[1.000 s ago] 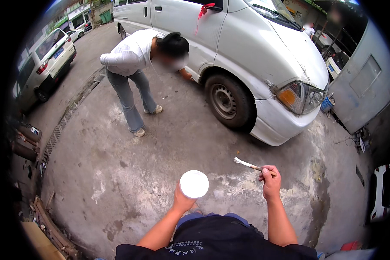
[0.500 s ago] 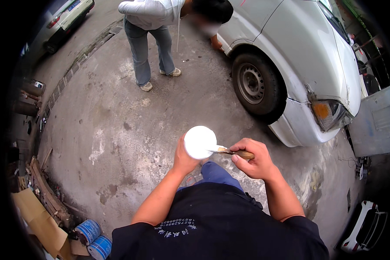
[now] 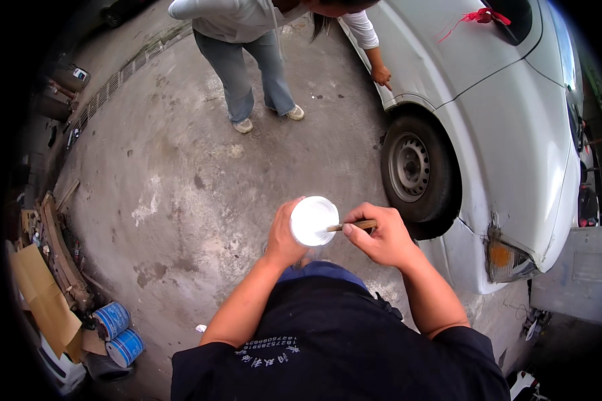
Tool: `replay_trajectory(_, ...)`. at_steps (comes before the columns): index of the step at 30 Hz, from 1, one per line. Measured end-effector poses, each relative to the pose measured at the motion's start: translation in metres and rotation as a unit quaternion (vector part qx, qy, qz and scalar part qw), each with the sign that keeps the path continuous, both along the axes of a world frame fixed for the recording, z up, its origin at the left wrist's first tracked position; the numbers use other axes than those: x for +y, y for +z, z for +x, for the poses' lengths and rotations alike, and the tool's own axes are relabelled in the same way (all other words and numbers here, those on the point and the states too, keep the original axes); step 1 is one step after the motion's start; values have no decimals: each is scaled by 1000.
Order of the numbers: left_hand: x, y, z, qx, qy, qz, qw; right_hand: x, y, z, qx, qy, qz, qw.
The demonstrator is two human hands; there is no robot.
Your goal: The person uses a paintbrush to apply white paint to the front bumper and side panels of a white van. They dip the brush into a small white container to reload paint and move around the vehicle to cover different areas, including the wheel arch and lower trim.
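My left hand (image 3: pixel 285 235) is wrapped round the side of a white cup (image 3: pixel 313 201), held in front of my body. Its inside is white, with what looks like white paint at the bottom. In my right hand (image 3: pixel 386 235) is a paintbrush (image 3: pixel 336 228), gripped by its wooden handle between thumb and fingers. The brush slants over the cup's right rim with its lower end inside; the bristles cannot be made out there.
A white van (image 3: pixel 495 127) stands at the right, its front wheel (image 3: pixel 409 167) near my right hand. Another person (image 3: pixel 241 60) bends beside it, a finger pointing at the wheel arch. Blue-and-white cans (image 3: pixel 124 347), cardboard (image 3: pixel 43 294) and wood (image 3: pixel 63 257) lie at the lower left.
The brush has gone deeper into the cup, hiding its metal band. My view has shifted, so the van sits lower. The other person's pointing arm now shows more fully.
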State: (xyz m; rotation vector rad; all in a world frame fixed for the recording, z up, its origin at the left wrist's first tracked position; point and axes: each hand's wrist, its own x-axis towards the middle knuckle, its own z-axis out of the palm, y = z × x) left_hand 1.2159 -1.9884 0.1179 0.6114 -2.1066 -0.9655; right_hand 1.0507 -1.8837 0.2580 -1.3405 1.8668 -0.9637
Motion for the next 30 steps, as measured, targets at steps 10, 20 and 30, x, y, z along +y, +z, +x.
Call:
replay_trajectory(10,-113,-11,-23,14,21,64,998,-102,-37,-41,-319,-259,38,911)
replay_trajectory(20,-195,-39,-41,2,26,133,991,-165,-48,-94,-383,-327,35,863)
replay_trajectory(30,-228,-113,-83,-37,129,241,961,-230,-184,-349,223,-242,60,942)
